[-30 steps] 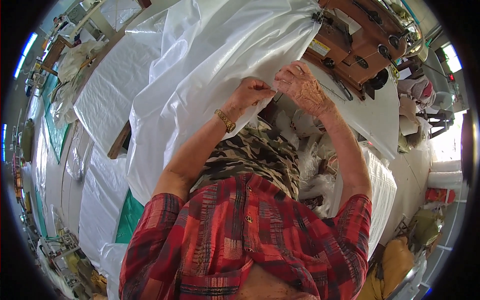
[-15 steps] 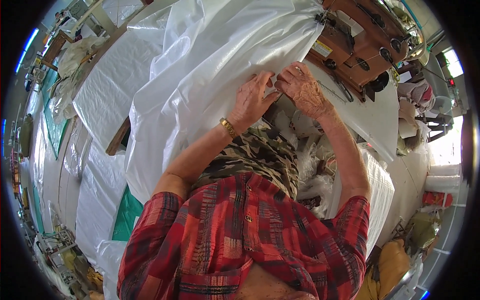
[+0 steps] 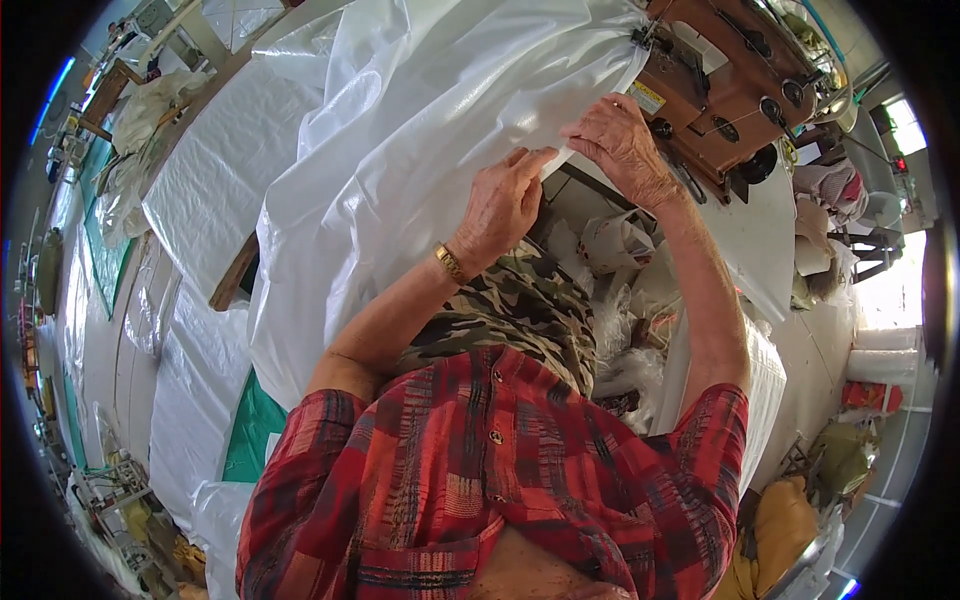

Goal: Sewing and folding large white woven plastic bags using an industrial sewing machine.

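Note:
A large white plastic sheet (image 3: 400, 150) spreads over the table and hangs down in front of me. Its far right end runs under the needle area of a brown sewing machine (image 3: 700, 90). My left hand (image 3: 503, 200), with a gold watch on its wrist, pinches the sheet's near edge. A little farther right and higher, my right hand (image 3: 622, 145) is closed on the same edge, just short of the machine. A narrow strip of folded edge shows between the two hands. The fingertips of the right hand are partly hidden behind its knuckles.
Scissors (image 3: 688, 180) lie on the pale tabletop (image 3: 740, 235) beside the machine. Below the edge, a bin of crumpled clear plastic (image 3: 630, 330) and a white patterned roll (image 3: 615, 243) sit by my knees. More white sheeting (image 3: 215, 150) drapes at left over a wooden edge (image 3: 235, 272).
My right hand has moved up and right along the sheet's edge toward the machine. The left hand has shifted slightly, and a strip of edge now shows between them.

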The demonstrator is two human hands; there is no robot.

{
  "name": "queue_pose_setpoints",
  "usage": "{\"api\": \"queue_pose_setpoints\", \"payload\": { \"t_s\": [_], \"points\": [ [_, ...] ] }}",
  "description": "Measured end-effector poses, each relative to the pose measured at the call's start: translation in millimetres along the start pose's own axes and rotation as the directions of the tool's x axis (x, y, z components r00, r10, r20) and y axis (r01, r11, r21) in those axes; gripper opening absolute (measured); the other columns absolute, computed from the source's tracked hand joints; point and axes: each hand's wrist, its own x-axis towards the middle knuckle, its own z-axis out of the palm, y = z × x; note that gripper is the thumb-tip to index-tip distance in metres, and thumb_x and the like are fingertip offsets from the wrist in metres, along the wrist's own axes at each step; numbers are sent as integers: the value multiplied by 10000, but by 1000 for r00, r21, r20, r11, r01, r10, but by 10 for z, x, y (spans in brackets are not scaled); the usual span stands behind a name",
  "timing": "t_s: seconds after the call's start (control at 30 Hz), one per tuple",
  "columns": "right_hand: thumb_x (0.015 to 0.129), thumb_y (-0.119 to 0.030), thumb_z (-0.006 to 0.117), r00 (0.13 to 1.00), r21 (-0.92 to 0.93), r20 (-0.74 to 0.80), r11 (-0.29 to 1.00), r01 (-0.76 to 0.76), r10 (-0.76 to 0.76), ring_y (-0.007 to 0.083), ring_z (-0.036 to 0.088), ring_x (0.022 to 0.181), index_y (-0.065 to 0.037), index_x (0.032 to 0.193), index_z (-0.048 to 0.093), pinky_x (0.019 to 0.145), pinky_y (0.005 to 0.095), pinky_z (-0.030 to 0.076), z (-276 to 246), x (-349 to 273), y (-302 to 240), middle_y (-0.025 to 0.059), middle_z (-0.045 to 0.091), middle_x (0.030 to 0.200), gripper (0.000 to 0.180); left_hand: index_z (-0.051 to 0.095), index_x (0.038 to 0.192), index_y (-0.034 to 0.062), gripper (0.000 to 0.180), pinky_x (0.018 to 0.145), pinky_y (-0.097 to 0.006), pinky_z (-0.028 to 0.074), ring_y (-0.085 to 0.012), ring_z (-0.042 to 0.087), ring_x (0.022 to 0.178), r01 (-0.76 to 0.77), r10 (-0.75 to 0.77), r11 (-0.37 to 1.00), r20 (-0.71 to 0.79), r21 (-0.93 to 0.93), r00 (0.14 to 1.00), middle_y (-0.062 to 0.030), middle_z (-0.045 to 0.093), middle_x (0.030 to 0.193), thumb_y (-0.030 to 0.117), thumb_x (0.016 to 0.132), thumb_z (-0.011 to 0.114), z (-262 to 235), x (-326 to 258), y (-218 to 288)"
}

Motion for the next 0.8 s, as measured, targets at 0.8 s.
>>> {"api": "queue_pose_setpoints", "payload": {
  "t_s": [0.8],
  "points": [
    [742, -205, 763, 888, -275, -444, 925, -263, 120, 244, 522, 1111, -97, 997, 587, 1039, 473, 329, 253, -61, 526, 37, 587, 1122, 328, 613, 943, 61, 198, 577, -406, 488, -330, 611, 662, -250, 215, 957, 221, 145, 951, -110, 633, 817, 36, 748, 591, 168, 266, -239]
  ]
}}
